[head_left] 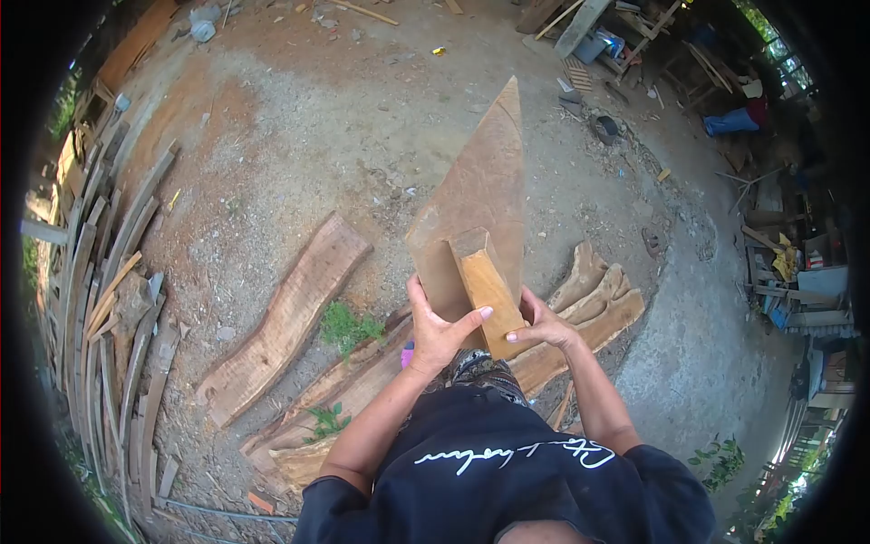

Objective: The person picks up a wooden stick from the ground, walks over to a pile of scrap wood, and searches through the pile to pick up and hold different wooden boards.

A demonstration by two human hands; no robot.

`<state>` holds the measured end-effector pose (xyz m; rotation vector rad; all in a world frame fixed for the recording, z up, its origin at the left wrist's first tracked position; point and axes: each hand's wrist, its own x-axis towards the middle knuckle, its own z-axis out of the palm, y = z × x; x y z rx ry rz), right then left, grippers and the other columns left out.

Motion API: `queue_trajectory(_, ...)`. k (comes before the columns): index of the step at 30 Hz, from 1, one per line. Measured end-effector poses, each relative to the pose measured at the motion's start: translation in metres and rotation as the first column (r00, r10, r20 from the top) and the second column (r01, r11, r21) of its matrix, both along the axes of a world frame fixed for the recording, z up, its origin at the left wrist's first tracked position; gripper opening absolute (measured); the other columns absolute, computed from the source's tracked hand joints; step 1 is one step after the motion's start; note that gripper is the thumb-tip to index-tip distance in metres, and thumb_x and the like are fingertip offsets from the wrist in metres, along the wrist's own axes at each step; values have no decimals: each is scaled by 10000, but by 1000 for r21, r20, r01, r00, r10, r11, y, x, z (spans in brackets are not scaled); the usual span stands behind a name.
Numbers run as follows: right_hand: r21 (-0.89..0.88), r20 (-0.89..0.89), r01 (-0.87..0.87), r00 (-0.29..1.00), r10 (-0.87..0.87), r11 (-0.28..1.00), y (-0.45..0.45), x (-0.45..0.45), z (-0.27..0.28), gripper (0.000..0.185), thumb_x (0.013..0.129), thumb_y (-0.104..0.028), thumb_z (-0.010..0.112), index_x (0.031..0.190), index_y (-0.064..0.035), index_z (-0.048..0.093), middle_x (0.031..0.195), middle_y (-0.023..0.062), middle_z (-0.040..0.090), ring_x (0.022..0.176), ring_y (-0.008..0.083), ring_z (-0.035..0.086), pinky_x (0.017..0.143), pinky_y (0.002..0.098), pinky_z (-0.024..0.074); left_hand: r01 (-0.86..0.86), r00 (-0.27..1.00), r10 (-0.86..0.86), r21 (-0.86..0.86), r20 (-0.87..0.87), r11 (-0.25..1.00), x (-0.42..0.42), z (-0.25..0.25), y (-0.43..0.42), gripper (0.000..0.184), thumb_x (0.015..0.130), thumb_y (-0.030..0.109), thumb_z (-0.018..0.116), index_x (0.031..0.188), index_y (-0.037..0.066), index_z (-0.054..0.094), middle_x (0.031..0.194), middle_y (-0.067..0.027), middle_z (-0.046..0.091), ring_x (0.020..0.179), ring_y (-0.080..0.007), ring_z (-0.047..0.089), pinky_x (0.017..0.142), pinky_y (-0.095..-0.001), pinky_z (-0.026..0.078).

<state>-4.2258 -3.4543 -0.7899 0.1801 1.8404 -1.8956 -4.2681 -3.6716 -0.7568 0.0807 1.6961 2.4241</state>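
Observation:
In front of my body, a yellowish wooden block [487,295] lies against a brown pointed sheet [480,186], roughly triangular, its tip aimed away from me. I cannot tell what the sheet is made of. My left hand [439,328] grips the block and sheet from the left, thumb on the block's face. From the right, my right hand [546,327] does the same near the block's lower end. The other fingers are partly hidden behind the sheet and block.
A wavy-edged plank [288,313] lies on the dirt floor at left, beside a green weed [349,326]. More slabs [589,317] lie beneath my hands. Long boards [109,263] are piled at far left. A cluttered workbench area [807,290] lines the right.

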Motion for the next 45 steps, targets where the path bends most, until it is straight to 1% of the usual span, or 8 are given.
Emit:
queue_trajectory(11, 26, -84, 358, 931, -354, 934, 128, -2, -35, 861, 568, -315, 835, 1247, 19, 425, 1160, 139, 535, 1106, 216, 492, 957, 319, 365, 337, 940, -303, -288, 155, 897, -79, -33, 132, 721, 818, 201, 687, 1325, 17, 208, 1262, -184, 390, 1128, -233, 451, 965, -373, 374)
queue_trajectory(13, 283, 9, 319, 942, -336, 904, 155, 12, -35, 870, 546, -381, 832, 1217, 23, 454, 1133, 156, 543, 1095, 235, 502, 948, 311, 370, 326, 945, -297, -330, 137, 886, -80, -45, 164, 696, 847, 246, 655, 1351, 10, 238, 1269, -180, 404, 1120, -228, 454, 942, -350, 388)
queue_trajectory(16, 345, 40, 487, 847, -531, 802, 183, 46, -69, 908, 516, -412, 826, 1216, 38, 462, 1134, 197, 560, 1080, 274, 531, 932, 322, 395, 250, 967, -253, -362, 41, 898, -108, -45, 198, 266, 908, 164, 566, 1106, -12, 544, 1051, -101, 581, 962, -148, 539, 868, -286, 423)
queue_trajectory(23, 686, 292, 414, 596, -748, 598, 229, 125, -132, 926, 457, -448, 822, 1160, 66, 508, 1074, 220, 600, 1026, 320, 575, 882, 350, 448, 419, 746, -311, 53, -589, 906, -167, 170, 329, 125, 919, 105, 509, 980, 3, 548, 896, -112, 614, 882, -183, 591, 860, -344, 453)
queue_trajectory(25, 726, 380, 362, 499, -779, 585, 238, 143, -148, 924, 450, -459, 818, 1151, 62, 518, 1067, 221, 605, 1014, 324, 582, 871, 355, 456, 757, 450, -459, 56, -766, 651, -176, 214, 372, 378, 967, 257, 378, 1225, -4, 471, 1131, -150, 564, 1093, -266, 520, 1000, -392, 364)
queue_trajectory(27, 740, 482, 309, 377, -791, 598, 229, 174, -162, 922, 443, -469, 815, 1143, 59, 528, 1061, 222, 610, 1002, 327, 589, 860, 360, 464, 846, 508, -527, 280, -682, 453, -154, 252, 417, 519, 971, 362, 292, 1316, -16, 379, 1378, -267, 323, 1253, -391, 370, 1056, -427, 286)
queue_trajectory(29, 755, 508, 301, 295, -809, 583, 227, 187, -174, 935, 447, -500, 801, 1149, 56, 532, 1091, 224, 602, 1009, 329, 591, 852, 370, 473, 753, 655, -524, 410, -544, 515, -131, 267, 459, 596, 960, 444, 269, 1326, -17, 367, 1400, -300, 261, 1268, -423, 340, 1050, -435, 291)
queue_trajectory(45, 639, 745, 637, -373, -554, 431, 124, 104, -189, 823, 424, -523, 801, 1066, -31, 652, 1153, 162, 601, 1054, 306, 575, 883, 379, 461, 829, -161, -611, 229, -775, -510, -113, 253, 723, 608, 950, 472, 295, 1334, 6, 369, 1398, -282, 280, 1264, -406, 353, 1032, -424, 316)
